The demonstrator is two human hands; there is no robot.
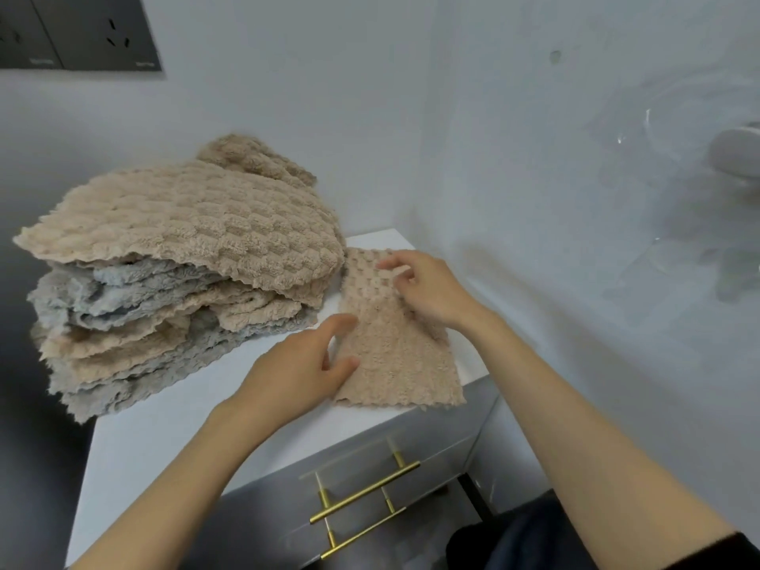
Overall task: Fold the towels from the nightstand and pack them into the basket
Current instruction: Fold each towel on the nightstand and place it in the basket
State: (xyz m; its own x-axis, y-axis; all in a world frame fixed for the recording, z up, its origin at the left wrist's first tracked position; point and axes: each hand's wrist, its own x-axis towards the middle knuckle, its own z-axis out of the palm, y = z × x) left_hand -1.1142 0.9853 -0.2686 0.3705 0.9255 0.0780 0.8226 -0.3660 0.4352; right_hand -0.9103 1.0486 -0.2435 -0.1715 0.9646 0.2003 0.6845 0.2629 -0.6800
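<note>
Pinching is confirmed at the right hand: its fingers are curled onto the far end of a small beige towel, and the cloth is bunched up under the fingertips. We record the left hand as spread and relaxed, thumb and forefinger apart, with the fingertips touching the towel's left edge; a strip of bare tabletop shows between thumb and forefinger, so it holds nothing. We find the small beige towel lying mostly flat, right of centre in the frame, on the white top of the nightstand, with its near edge close to the front rim. Just beside it, left of centre, stands a pile of towels, beige and grey-blue layers stacked unevenly, with ragged edges overhanging the nightstand's left side. The pile's right flank nearly meets the small towel; we cannot tell whether they touch. Below the top, in the lower centre of the frame, we note a grey drawer front with two brass bar handles. A dark socket panel sits on the pale wall in the upper left corner. Both forearms are bare, and a dark sleeve shows at the lower right corner.
</note>
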